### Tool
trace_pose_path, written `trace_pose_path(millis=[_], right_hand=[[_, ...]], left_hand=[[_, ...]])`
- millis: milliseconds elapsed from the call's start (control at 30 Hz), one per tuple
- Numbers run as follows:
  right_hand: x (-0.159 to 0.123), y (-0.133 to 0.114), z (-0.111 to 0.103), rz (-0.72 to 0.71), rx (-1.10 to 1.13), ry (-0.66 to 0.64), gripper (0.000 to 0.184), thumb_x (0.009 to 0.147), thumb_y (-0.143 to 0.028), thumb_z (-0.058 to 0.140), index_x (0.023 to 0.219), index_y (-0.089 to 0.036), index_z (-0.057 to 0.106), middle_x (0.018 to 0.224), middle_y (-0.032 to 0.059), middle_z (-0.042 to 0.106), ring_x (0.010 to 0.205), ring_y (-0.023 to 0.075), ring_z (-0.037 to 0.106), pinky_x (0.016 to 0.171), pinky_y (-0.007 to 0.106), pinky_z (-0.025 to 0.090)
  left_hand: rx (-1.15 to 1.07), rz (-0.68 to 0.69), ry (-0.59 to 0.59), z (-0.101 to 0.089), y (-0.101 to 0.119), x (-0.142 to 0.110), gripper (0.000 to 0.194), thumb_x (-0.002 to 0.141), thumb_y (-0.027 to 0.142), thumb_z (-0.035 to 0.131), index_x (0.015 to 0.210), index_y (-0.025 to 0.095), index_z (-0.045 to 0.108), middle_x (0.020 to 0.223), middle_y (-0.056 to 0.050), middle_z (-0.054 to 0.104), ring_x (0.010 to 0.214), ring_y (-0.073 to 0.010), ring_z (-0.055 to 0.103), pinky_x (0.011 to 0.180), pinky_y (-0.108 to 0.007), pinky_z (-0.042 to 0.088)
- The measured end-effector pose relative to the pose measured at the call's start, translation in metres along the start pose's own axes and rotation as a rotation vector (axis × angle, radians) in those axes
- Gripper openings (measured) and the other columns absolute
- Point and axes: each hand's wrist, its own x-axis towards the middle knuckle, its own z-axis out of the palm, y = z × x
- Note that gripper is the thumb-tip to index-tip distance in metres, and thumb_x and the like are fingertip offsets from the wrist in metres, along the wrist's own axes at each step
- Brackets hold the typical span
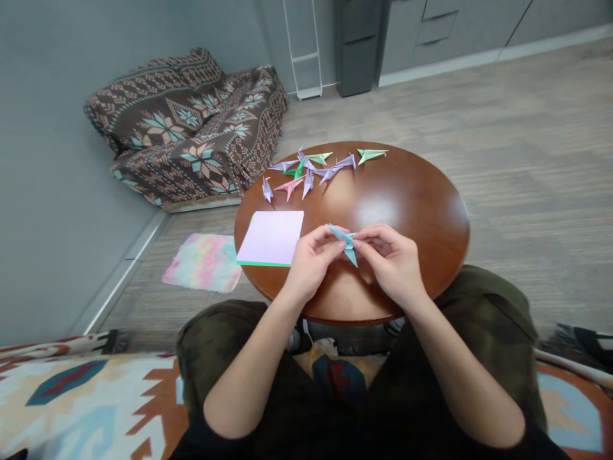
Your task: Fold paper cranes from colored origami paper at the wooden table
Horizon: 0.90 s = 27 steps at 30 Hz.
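Note:
A light blue origami crane [349, 250], partly covered by fingers, is held between my two hands above the near part of the round brown table [421, 211]. My left hand [313, 259] pinches its left side between thumb and fingers. On the other side, my right hand [390, 259] grips the paper with thumb and fingertips closed. Just left of my left hand lies a stack of square paper [272, 236], lilac on top with a green edge showing beneath.
Several folded cranes lie at the table's far side, among them a pink crane [289, 186], a green crane [297, 169] and a pale green crane [371, 155] farther right. Beyond the table stands a sofa with a patterned cover [201, 134]. A pastel rug [204, 263] is on the floor.

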Motion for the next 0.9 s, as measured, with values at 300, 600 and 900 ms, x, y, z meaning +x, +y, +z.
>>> trace_pose_path(millis=[300,600,900], right_hand=[[0.006,-0.006,-0.008,0.241,0.192,-0.057,0.038,0.084,-0.044,0.083,0.108,-0.021,0.066,0.076,-0.0014,0.070,0.062,0.0148,0.068,0.056,0.028,0.058],[0.004,-0.006,-0.012,0.201,0.156,-0.048,0.018,0.080,-0.030,0.085,0.085,-0.020,0.070,0.066,-0.0005,0.072,0.060,0.0147,0.068,0.058,0.026,0.056],[0.002,-0.004,-0.015,0.126,-0.037,-0.049,0.014,0.084,-0.031,0.081,0.083,-0.021,0.072,0.080,0.0010,0.073,0.062,0.0168,0.069,0.059,0.030,0.056]], left_hand=[[0.304,0.157,-0.117,-0.010,0.017,0.003,0.017,0.086,0.034,0.081,0.091,0.018,0.080,0.096,-0.007,0.078,0.092,-0.0200,0.071,0.088,-0.032,0.057],[0.259,-0.031,-0.072,-0.012,0.011,0.003,0.039,0.089,0.040,0.077,0.117,0.016,0.067,0.091,-0.006,0.074,0.076,-0.0147,0.069,0.073,-0.026,0.056],[0.334,0.026,-0.039,-0.012,0.016,0.002,0.027,0.083,0.032,0.082,0.087,0.018,0.060,0.069,0.003,0.065,0.062,-0.0112,0.063,0.064,-0.023,0.050]])
